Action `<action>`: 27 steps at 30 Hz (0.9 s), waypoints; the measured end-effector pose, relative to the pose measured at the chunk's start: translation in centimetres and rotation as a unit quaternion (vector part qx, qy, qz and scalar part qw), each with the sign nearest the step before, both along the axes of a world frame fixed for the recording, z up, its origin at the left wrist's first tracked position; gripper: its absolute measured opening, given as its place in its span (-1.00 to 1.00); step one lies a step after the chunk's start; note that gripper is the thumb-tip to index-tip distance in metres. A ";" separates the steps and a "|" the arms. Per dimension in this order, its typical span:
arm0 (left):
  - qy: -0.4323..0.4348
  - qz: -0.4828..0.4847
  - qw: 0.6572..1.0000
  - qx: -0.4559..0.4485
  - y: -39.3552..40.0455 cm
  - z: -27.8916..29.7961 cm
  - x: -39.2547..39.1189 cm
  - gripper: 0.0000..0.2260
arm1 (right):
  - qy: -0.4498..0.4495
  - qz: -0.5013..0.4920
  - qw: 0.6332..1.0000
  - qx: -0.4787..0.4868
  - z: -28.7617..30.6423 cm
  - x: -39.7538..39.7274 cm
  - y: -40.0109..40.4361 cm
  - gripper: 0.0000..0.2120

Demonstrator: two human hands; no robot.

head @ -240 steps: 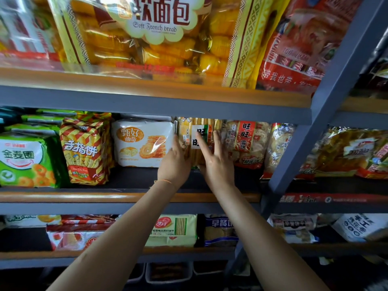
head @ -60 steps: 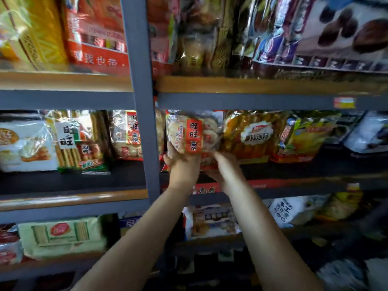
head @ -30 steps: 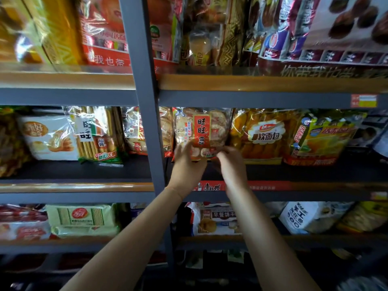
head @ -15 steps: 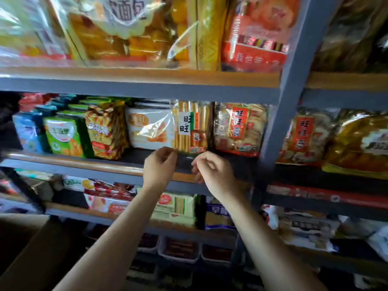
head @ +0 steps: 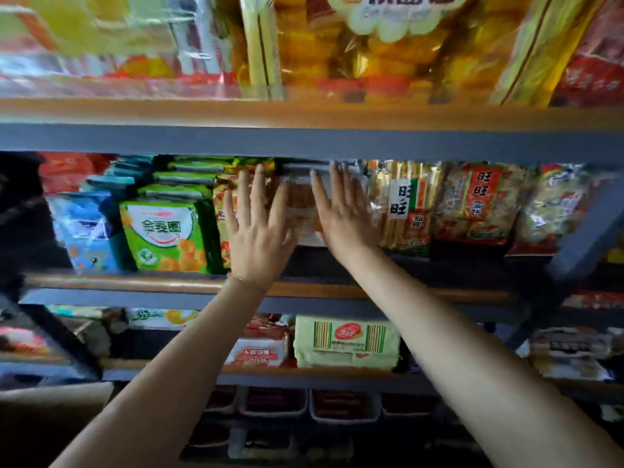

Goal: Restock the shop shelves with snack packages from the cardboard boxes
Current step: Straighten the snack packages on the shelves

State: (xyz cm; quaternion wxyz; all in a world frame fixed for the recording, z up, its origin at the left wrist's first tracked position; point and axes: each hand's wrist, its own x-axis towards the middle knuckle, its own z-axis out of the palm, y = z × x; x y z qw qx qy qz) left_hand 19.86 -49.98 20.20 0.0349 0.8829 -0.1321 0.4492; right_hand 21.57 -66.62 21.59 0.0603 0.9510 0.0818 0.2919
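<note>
Both my hands are raised in front of the middle shelf [head: 388, 293] with fingers spread straight. My left hand [head: 258, 228] covers the red-and-yellow striped snack pack [head: 221, 204]. My right hand [head: 341, 211] lies flat against the white cookie pack [head: 302, 197], which shows between the two hands. Whether the left palm touches its pack is blurred. Right of my right hand stand a tall stick-snack pack [head: 405, 204] and a rice-cracker pack [head: 479, 204]. Neither hand holds anything.
A green ring-snack pack [head: 162, 234] and a blue pack [head: 84, 231] stand at the left. Big yellow bread bags [head: 371, 42] fill the top shelf. The lower shelf holds a pale green wafer pack [head: 347, 342]. A grey upright [head: 587, 231] stands right; a cardboard box edge [head: 50, 400] lies low left.
My hands have opened from loosely curled at the shelf edge to flat and spread, and have risen onto the packs. The view has swung left and closer.
</note>
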 end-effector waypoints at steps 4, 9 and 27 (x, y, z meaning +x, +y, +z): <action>0.062 -0.001 0.998 0.005 3.6 -2.5 1.9 0.04 | 0.095 -0.074 0.992 -0.041 -0.2 2.2 1.9 0.02; 0.066 -0.031 0.997 -0.018 4.3 -3.0 3.2 -0.02 | 0.077 -0.098 0.991 -0.040 -1.3 3.1 2.0 0.26; 0.060 -0.045 0.995 -0.071 12.2 -2.4 0.8 -0.15 | 0.190 0.158 0.810 0.532 -2.9 0.4 10.2 -0.21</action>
